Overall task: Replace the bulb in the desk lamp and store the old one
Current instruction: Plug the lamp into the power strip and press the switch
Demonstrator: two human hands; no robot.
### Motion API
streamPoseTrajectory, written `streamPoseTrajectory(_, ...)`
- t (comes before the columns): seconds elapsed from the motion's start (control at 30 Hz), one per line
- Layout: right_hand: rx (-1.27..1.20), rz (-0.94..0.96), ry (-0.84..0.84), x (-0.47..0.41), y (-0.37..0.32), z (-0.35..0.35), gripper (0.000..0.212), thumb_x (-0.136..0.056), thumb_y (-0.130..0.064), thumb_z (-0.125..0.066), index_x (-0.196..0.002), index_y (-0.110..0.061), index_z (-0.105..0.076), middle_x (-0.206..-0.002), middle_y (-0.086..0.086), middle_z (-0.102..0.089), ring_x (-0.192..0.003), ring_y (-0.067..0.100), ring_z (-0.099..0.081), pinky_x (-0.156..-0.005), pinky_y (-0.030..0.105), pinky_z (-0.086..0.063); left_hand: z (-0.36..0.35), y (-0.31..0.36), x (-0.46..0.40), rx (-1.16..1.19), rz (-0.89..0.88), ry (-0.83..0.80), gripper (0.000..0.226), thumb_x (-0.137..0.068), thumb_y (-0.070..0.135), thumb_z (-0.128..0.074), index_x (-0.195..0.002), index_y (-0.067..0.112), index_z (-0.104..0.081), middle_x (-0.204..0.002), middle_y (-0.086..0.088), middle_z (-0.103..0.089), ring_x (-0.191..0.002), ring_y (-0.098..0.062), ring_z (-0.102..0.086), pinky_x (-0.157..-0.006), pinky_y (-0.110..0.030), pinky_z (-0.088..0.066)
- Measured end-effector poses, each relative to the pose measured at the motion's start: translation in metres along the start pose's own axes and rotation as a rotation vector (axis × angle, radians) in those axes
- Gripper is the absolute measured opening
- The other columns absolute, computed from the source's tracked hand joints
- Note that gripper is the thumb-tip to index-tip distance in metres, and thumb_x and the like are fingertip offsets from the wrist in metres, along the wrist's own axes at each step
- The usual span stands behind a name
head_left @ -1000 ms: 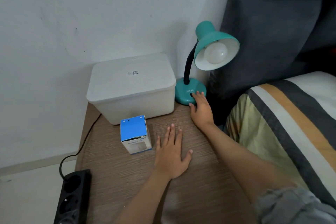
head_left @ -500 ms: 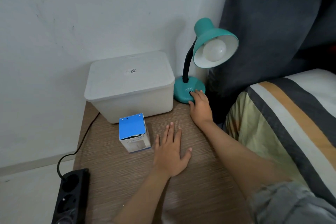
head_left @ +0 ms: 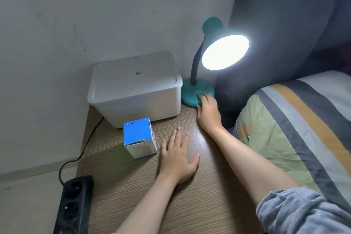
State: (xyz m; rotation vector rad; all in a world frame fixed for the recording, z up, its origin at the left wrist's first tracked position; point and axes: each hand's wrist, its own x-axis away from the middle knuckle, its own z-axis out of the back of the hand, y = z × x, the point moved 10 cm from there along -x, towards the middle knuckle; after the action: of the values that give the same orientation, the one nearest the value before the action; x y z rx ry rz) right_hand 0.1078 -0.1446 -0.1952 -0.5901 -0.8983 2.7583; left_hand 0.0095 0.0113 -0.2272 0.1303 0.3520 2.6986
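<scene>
A teal desk lamp (head_left: 212, 26) stands at the back right of the wooden nightstand (head_left: 190, 205). Its bulb (head_left: 225, 52) is lit and glares white inside the shade. My right hand (head_left: 208, 112) rests on the table with its fingertips on the switch of the lamp base (head_left: 190, 94). My left hand (head_left: 178, 156) lies flat, palm down, fingers apart, holding nothing. Just left of it stands a small blue and white bulb box (head_left: 139, 139), closed.
A white lidded plastic container (head_left: 134, 85) sits against the wall, left of the lamp. A black power strip (head_left: 73, 205) with a cable lies on the floor at the left. A striped bed cover (head_left: 296, 129) borders the table's right side.
The lamp has come on; its bulb was dark in both earlier frames. My right fingertips stayed on the base switch. My left hand has not moved.
</scene>
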Motion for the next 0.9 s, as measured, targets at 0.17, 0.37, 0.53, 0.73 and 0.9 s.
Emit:
streamPoseTrajectory(0.17, 0.068, -0.004, -0.042, -0.0004, 0.0013, -0.0051, 0.045, -0.095, -0.013, -0.046, -0.138, -0.005, -0.042, -0.143, 0.019, -0.04, -0.138, 0.034, -0.029, -0.104, 0.048, -0.039, -0.0019, -0.001, -0.0013, 0.002, 0.002, -0.004, 0.078, -0.078, 0.063, -0.022, -0.146, 0.027, -0.01, -0.158, 0.0, 0.009, -0.145, -0.015, 0.007, -0.116, -0.045, 0.0)
streamPoseTrajectory(0.37, 0.099, -0.011, -0.054, -0.0009, 0.0013, -0.0057, 0.045, -0.094, -0.014, -0.046, -0.138, -0.007, -0.041, -0.142, 0.019, -0.04, -0.135, 0.035, -0.031, -0.097, 0.049, -0.046, 0.0003, 0.0006, -0.0006, 0.007, -0.001, 0.007, 0.081, -0.076, 0.064, -0.019, -0.146, 0.026, -0.012, -0.158, -0.001, 0.007, -0.145, -0.016, 0.004, -0.116, -0.046, -0.001)
streamPoseTrajectory(0.53, 0.121, -0.012, -0.061, -0.0004, 0.001, -0.0058, 0.045, -0.095, -0.016, -0.046, -0.139, -0.008, -0.04, -0.142, 0.018, -0.04, -0.134, 0.034, -0.032, -0.094, 0.049, -0.048, -0.0007, -0.0001, -0.0001, 0.004, 0.0, -0.008, 0.081, -0.076, 0.064, -0.018, -0.147, 0.026, -0.01, -0.158, 0.0, 0.01, -0.145, -0.016, 0.007, -0.116, -0.045, 0.0)
streamPoseTrajectory(0.73, 0.136, -0.016, -0.067, -0.0002, -0.0003, -0.0055, 0.045, -0.094, -0.016, -0.046, -0.139, -0.008, -0.04, -0.141, 0.017, -0.04, -0.132, 0.033, -0.033, -0.091, 0.049, -0.05, -0.0007, 0.0002, -0.0001, 0.004, 0.001, -0.012, 0.081, -0.076, 0.065, -0.017, -0.147, 0.026, -0.01, -0.158, 0.0, 0.01, -0.145, -0.015, 0.008, -0.116, -0.046, 0.0)
streamPoseTrajectory(0.9, 0.142, -0.023, -0.076, -0.0003, -0.0013, -0.005, 0.045, -0.095, -0.017, -0.046, -0.139, -0.008, -0.04, -0.142, 0.017, -0.04, -0.133, 0.033, -0.033, -0.09, 0.049, -0.05, -0.0002, -0.0004, -0.0001, 0.008, 0.003, -0.016, 0.082, -0.075, 0.065, -0.016, -0.147, 0.027, -0.009, -0.158, 0.0, 0.01, -0.145, -0.015, 0.008, -0.115, -0.045, 0.001)
